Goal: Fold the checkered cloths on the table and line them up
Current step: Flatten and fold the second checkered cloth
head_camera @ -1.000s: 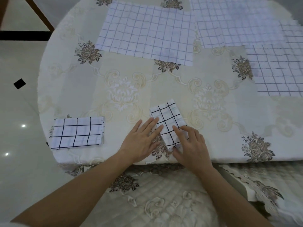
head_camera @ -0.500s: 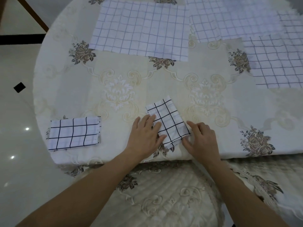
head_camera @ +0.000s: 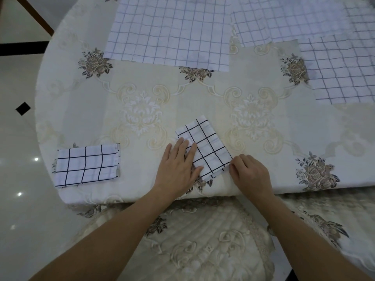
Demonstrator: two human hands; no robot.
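Observation:
A small folded checkered cloth [head_camera: 205, 145], white with black lines, lies tilted near the table's front edge. My left hand [head_camera: 178, 167] rests flat on its left side, fingers spread. My right hand [head_camera: 250, 172] pinches its lower right corner with curled fingers. A second folded checkered cloth [head_camera: 87, 165] lies flat at the front left. Three unfolded checkered cloths lie at the back: one at the centre [head_camera: 170, 31], one at the back right [head_camera: 284, 21], one at the right edge [head_camera: 343, 69].
The round table [head_camera: 142, 94] wears a cream floral tablecloth that hangs over the front edge. A padded cream chair seat [head_camera: 192, 246] sits under my arms. Glossy tiled floor [head_camera: 18, 138] lies to the left.
My right hand slid off the top of the tilted cloth to its lower right corner. My left hand moved up along the cloth's left side. The cloth stays tilted.

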